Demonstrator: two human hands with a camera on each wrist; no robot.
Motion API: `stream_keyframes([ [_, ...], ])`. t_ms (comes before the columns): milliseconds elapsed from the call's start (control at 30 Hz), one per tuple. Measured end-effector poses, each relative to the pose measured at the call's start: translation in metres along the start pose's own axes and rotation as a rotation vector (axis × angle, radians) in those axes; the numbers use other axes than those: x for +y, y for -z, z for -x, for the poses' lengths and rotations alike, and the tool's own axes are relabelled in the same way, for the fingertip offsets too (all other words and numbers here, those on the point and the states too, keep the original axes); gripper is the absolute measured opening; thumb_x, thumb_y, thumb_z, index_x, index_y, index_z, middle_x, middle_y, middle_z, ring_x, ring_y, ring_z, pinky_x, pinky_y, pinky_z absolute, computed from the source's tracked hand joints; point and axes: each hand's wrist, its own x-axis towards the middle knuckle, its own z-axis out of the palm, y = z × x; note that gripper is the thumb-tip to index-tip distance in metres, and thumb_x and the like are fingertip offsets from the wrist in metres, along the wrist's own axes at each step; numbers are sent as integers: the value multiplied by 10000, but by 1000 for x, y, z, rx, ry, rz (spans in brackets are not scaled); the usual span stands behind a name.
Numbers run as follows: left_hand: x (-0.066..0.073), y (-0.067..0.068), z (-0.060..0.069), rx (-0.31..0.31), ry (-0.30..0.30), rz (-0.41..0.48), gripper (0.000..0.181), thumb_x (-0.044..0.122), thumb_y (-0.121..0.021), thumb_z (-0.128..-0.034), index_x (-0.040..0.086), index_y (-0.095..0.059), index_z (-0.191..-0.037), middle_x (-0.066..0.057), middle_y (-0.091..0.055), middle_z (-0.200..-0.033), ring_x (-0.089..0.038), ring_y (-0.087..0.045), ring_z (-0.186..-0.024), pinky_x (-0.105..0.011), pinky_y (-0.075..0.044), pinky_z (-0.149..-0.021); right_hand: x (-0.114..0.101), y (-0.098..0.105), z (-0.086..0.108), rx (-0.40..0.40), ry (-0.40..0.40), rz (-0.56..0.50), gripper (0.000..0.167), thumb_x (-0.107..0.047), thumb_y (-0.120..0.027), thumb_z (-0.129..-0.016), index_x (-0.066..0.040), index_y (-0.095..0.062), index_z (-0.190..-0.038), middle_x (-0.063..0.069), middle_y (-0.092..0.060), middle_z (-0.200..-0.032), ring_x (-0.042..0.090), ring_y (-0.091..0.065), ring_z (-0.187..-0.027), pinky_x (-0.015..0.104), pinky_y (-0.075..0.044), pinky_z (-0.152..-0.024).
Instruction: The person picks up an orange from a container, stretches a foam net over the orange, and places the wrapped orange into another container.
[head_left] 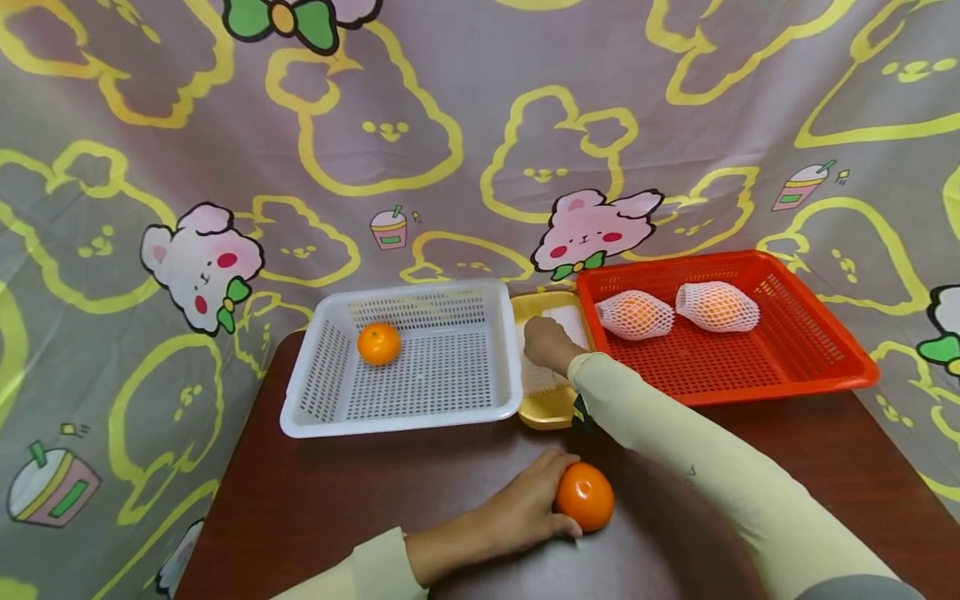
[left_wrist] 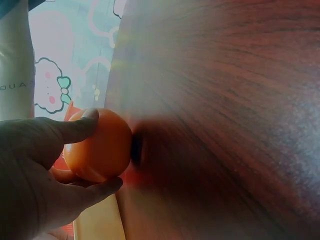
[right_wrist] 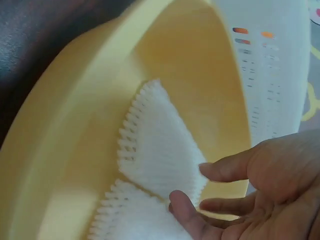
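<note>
Left hand (head_left: pixel 528 504) — gripping orange fruit (head_left: pixel 587 497), right hand (head_left: pixel 550 344) — near netting (right_wrist: pixel 157 142)

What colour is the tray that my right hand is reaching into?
The tray is yellow, clearest in the right wrist view.

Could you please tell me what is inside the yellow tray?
White foam net sleeves lie inside the yellow tray, with the right hand over them. The hand covers part of the tray, so anything directly beneath it cannot be seen.
</note>
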Motion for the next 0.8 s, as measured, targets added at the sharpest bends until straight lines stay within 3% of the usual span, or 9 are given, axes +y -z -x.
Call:
stream_keyframes([
  [133,-1,1,-1,5,-14,7,846,278,-899,-768,-14,-471,-1437,-83,-552,-1343,-130,-586,-1213,-248,-479,-1095,-5,-3,-1,32,-36,44,224,16,-478,-926,-12,-613,-749,122,-613,-797,293,-629,-814,433,-580,-777],
  [200,-1,2,-1,7,-22,16,847,270,-900,-767,-24,-470,-1434,-85,-555,-1340,-128,-583,-1215,-245,-475,-1098,-6,-6,-1,27,-65,37,228,0,-476,-944,11,-668,-822,168,-688,-917,338,-676,-932,480,-574,-900],
  [333,1,2,-1,12,-38,16,835,251,-905,-763,-32,-476,-1421,-92,-559,-1341,-131,-579,-1220,-240,-473,-1096,-5,-13,-3,23,-118,7,248,-20,-469,-967,26,-707,-911,198,-721,-1059,358,-682,-1040,497,-540,-985],
  [467,2,1,-2,7,-27,11,823,248,-912,-761,-21,-486,-1412,-84,-562,-1336,-123,-579,-1212,-231,-476,-1084,-2,-16,-4,40,-165,-65,224,-17,-473,-956,2,-681,-876,177,-710,-1021,328,-673,-980,464,-562,-911],
  [667,2,2,-3,-6,15,-13,867,299,-916,-761,-4,-476,-1444,-75,-564,-1334,-119,-571,-1209,-236,-473,-1088,2,-7,-3,34,-180,-257,88,-17,-504,-874,-43,-565,-815,110,-552,-840,240,-517,-751,345,-479,-638],
  [733,1,2,-3,-10,21,-19,893,316,-914,-762,-1,-462,-1464,-83,-561,-1347,-128,-569,-1220,-244,-470,-1099,3,2,-1,-8,-201,-358,21,-16,-531,-865,-29,-545,-875,105,-518,-855,233,-515,-733,331,-513,-639],
  [800,1,3,-3,-8,23,-28,915,340,-914,-756,-1,-458,-1472,-93,-562,-1363,-142,-573,-1237,-256,-468,-1109,5,12,1,-52,-227,-448,69,-21,-571,-872,-15,-537,-931,98,-512,-889,229,-550,-739,341,-589,-693],
])
